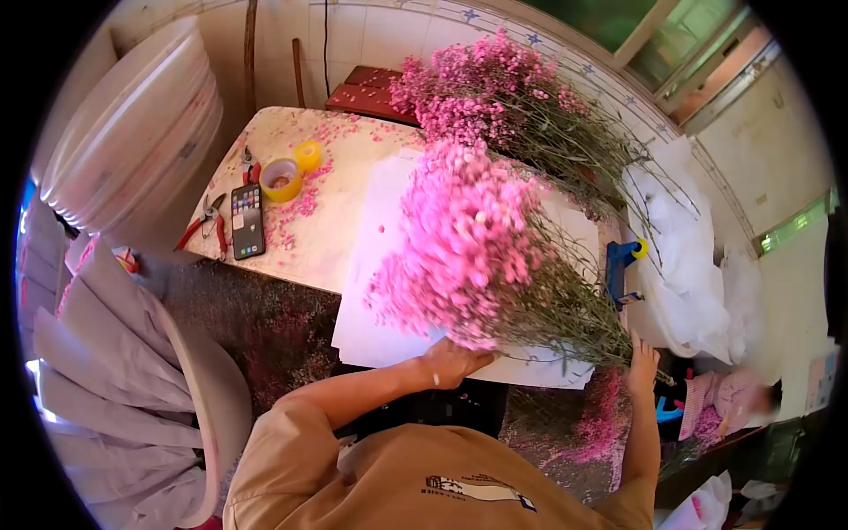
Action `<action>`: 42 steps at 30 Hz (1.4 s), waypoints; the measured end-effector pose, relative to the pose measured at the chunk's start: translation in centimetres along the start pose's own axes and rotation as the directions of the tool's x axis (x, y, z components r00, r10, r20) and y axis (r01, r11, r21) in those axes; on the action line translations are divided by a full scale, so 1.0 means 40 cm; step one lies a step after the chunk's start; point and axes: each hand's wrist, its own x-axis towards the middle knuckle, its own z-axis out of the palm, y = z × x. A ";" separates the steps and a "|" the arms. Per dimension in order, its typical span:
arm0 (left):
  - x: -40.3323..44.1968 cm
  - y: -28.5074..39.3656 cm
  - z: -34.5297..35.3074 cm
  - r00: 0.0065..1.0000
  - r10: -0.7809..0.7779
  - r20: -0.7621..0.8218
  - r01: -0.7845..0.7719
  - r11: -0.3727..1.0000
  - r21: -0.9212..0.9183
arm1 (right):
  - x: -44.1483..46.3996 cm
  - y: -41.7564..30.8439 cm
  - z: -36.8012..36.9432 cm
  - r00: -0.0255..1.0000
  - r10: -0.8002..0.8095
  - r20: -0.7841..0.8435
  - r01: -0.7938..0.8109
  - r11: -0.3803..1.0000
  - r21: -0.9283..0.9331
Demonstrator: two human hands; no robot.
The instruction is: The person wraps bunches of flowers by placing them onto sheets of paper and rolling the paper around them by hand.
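A large bunch of pink flowers (468,238) lies across sheets of white paper (362,309), heads to the left and thin green stems to the right. My right hand (643,362) is closed around the stem ends at the table's right edge. At the near edge of the paper, my left hand (452,363) is against the underside of the flower heads. Its fingers are largely hidden by blossoms and paper, so its grip cannot be made out. Just beyond the stems stands a blue tape dispenser (618,269) with a yellow roll.
A second pink bunch (503,88) lies at the back. On the table (327,238) are a phone (248,221), red-handled pliers (210,221), tape rolls (281,181) and loose petals. Tall wrapped stacks (141,132) stand left, white plastic (676,256) right. Another person (724,397) is at far right.
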 end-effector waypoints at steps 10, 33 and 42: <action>0.048 0.025 -0.111 0.924 -0.187 0.334 0.379 0.563 -0.734 | 0.256 -0.235 -0.170 0.959 0.275 0.069 -0.221 0.570 0.792; -0.038 -0.027 -0.101 0.809 -0.525 0.265 -0.096 -0.563 -0.821 | 0.660 -0.796 -0.388 0.609 -0.702 0.369 0.021 0.479 0.878; -0.140 -0.012 -0.097 0.776 -0.601 0.192 -0.249 -0.572 -0.781 | 0.763 -0.790 -0.259 0.714 -0.569 0.408 -0.013 0.571 0.821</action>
